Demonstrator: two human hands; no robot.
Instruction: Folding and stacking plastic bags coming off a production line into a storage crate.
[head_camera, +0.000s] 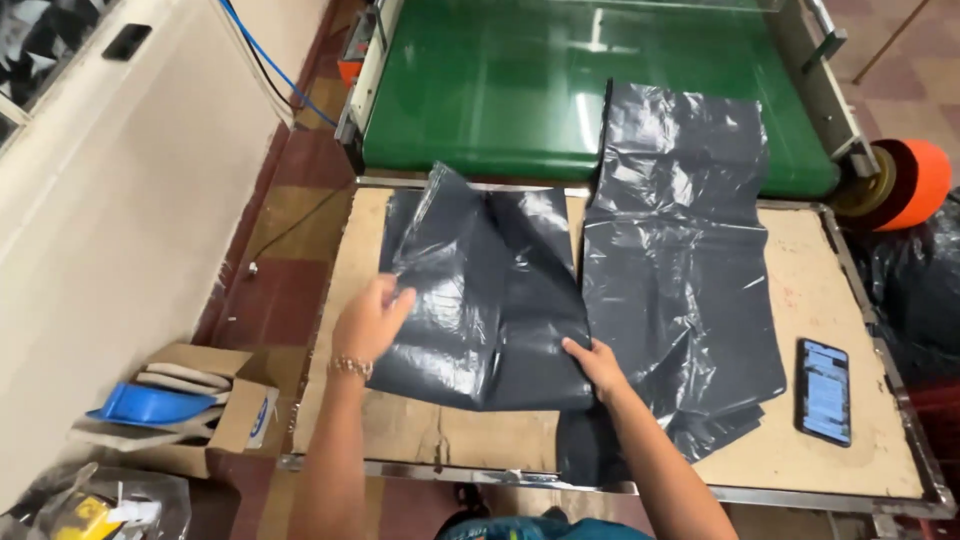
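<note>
A stack of dark grey plastic bags (480, 300) lies folded on a cardboard-covered table (860, 310). My left hand (370, 320) grips the left edge of this stack, lifting it slightly. My right hand (597, 365) presses flat on the stack's lower right corner. A second, longer pile of grey plastic bags (680, 270) lies just to the right, reaching from the table back onto a green conveyor belt (480, 90).
A smartphone (823, 390) with a lit screen lies at the table's right side. An orange roll (910, 185) sits at the far right. A cardboard box with a blue item (150, 405) stands on the floor at left, beside a white wall.
</note>
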